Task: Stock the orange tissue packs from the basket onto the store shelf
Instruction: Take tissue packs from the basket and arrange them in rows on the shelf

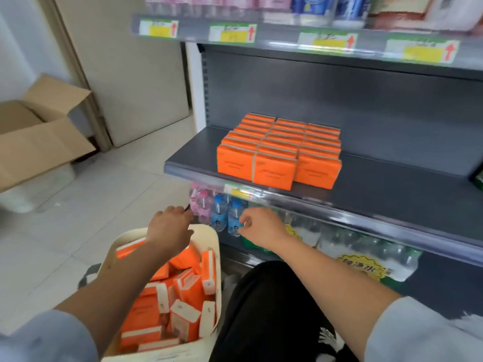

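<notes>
A cream basket [213, 259] stands on the floor at the lower left, filled with several orange tissue packs [183, 291] lying loose. On the grey middle shelf [379, 194] three rows of orange packs [277, 152] stand upright near the front edge. My left hand [168, 228] hovers over the far end of the basket with its fingers bent downward; it holds nothing that I can see. My right hand [261, 226] hangs in front of the shelf's lower lip, fingers loosely curled and empty.
Small water bottles [219, 212] and wrapped bottle packs [366, 252] fill the shelf below. An open cardboard box [39, 137] sits on the tiled floor at the left. The upper shelf [313, 40] carries price tags and other goods. My dark trouser leg [266, 309] is beside the basket.
</notes>
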A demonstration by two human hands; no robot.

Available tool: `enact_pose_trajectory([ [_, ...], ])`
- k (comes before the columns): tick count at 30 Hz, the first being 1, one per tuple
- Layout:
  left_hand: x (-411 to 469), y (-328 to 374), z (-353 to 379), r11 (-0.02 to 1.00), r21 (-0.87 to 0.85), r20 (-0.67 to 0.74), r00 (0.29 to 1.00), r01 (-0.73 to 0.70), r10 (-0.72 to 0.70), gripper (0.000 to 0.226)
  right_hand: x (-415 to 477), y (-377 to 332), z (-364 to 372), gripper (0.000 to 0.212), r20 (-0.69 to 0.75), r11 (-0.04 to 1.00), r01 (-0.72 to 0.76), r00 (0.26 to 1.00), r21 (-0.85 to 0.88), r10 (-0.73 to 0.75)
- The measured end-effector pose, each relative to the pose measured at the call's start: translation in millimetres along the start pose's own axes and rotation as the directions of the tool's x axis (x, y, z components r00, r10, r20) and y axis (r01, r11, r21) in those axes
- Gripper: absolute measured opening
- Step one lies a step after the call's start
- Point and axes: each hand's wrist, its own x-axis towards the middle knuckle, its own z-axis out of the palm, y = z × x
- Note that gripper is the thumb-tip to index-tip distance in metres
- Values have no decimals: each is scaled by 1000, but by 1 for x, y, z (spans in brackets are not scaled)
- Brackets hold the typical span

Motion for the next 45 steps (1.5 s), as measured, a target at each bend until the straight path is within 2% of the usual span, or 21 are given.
enact_pose_trajectory([
  [5,-35,-39,49,994,-31,158,982,105,-99,37,13,-35,56,28,218,997,74,974,-38,-64],
  [11,-54,-65,106,991,25,298,945,132,-134,36,34,-60,117,22,419,990,111,906,-85,-66],
  [17,-63,-79,162,975,-33,442,878,218,-181,35,49,-67,171,30,545,964,189,837,-188,-58],
  [23,-70,-85,209,958,-65,569,799,279,-194,40,54,-70,219,22,678,906,323,733,-273,-57],
  [27,-73,-90,237,918,-110,607,757,382,-242,45,60,-71,243,35,765,919,331,642,-216,-51],
  [29,-70,-94,249,888,-133,608,744,441,-278,54,60,-70,252,44,788,925,330,612,-187,-59],
  [32,-62,-102,265,851,-165,649,705,498,-286,78,55,-66,265,43,821,894,405,565,-190,-81],
  [35,-55,-111,278,804,-191,682,665,564,-304,84,53,-60,283,48,844,884,434,528,-177,-91],
  [39,-46,-120,291,843,-178,676,686,507,-269,88,53,-62,301,55,860,883,449,496,-137,-119],
  [42,-40,-123,295,882,-135,699,674,451,-237,82,49,-63,313,52,891,794,593,423,-132,-168],
  [45,-36,-119,296,923,-58,694,680,381,-238,70,44,-63,312,49,900,819,552,421,-156,-112],
])
